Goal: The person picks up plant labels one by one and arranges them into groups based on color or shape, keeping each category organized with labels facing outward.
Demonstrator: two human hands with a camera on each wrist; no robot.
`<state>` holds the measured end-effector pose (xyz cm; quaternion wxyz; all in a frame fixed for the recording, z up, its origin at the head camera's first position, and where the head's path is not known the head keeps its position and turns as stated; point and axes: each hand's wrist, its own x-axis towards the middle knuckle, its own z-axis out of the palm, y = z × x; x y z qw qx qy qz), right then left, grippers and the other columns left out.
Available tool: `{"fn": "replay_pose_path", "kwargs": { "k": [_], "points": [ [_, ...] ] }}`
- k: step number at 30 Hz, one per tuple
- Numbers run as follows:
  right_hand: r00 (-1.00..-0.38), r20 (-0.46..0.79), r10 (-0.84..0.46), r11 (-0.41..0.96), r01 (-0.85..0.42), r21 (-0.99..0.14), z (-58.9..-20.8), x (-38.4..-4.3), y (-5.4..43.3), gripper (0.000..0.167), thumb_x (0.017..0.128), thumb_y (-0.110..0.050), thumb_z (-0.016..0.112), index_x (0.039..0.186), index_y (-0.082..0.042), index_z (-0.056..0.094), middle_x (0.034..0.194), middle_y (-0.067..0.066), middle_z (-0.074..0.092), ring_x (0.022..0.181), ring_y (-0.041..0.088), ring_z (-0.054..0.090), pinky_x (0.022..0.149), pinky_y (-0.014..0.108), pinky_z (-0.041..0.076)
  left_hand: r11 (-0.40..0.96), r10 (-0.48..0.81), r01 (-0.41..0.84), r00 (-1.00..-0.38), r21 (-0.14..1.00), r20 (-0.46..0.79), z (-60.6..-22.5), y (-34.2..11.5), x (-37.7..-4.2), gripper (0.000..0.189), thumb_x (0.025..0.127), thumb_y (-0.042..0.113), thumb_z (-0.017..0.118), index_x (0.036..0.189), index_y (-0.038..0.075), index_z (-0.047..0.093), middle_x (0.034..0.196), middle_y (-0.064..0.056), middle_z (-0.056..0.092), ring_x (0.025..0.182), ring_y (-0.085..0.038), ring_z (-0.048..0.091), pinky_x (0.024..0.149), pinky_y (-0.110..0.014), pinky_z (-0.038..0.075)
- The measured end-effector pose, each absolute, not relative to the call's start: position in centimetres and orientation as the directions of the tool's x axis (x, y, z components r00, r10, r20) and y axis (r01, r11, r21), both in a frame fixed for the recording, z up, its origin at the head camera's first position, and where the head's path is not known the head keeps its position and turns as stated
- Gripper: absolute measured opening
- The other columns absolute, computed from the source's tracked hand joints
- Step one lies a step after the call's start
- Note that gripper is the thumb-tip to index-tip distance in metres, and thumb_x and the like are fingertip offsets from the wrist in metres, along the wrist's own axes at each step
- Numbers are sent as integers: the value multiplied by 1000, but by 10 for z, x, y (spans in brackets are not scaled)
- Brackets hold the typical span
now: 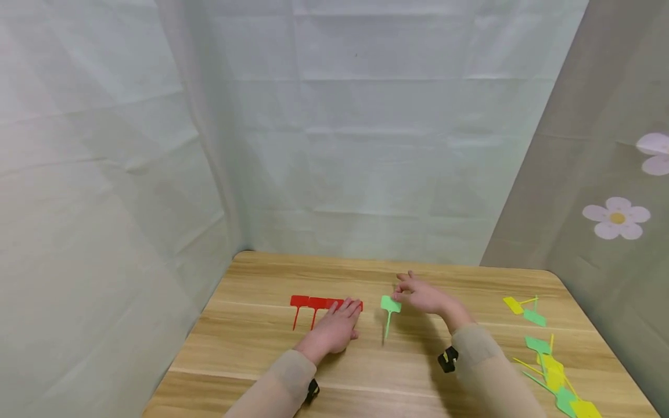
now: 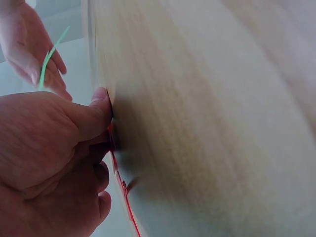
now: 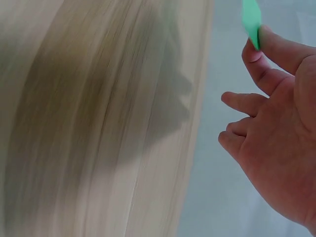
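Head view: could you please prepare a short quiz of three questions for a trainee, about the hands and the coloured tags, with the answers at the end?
1. Which hand pinches a green tag?
A) the left
B) the right
C) neither
2. True or false: the left hand lies over the yellow tags.
3. What two colours are the scattered tags near the right edge of the table?

Key:
1. B, the right hand.
2. False; it lies over the row of red tags.
3. Green and yellow.
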<state>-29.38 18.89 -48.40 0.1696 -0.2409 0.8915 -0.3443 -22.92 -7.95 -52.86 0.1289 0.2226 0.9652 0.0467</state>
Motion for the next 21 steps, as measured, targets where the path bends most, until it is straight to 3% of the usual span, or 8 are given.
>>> {"fn": "replay_pose_path", "kwargs": {
  "k": [8, 16, 21],
  "points": [
    [-826, -165, -539, 704, -334, -627, -490, -309, 171, 25, 110, -29, 61, 102, -11, 76, 166, 36, 31, 156, 62, 8, 123, 75, 15, 896, 442, 420, -867, 141, -231, -531, -78, -232, 67, 108, 33, 65, 166, 9, 41, 175, -3, 30, 164, -23, 19, 131, -48, 19],
    [-813, -177, -555, 713, -356, -604, -496, -316, 161, 30, 108, -29, 63, 105, -3, 78, 163, 42, 30, 152, 67, 9, 123, 75, 14, 897, 442, 420, -865, 142, -237, -530, -78, -232, 69, 108, 35, 65, 166, 10, 40, 176, -2, 29, 164, -23, 19, 131, -48, 19],
    [-837, -191, -514, 740, -319, -592, -501, -318, 154, 27, 108, -30, 65, 103, -6, 79, 164, 40, 29, 154, 65, 7, 124, 73, 14, 900, 436, 412, -867, 146, -240, -529, -78, -231, 69, 107, 36, 66, 166, 11, 40, 176, -1, 30, 164, -22, 19, 131, -48, 19]
  ]
}}
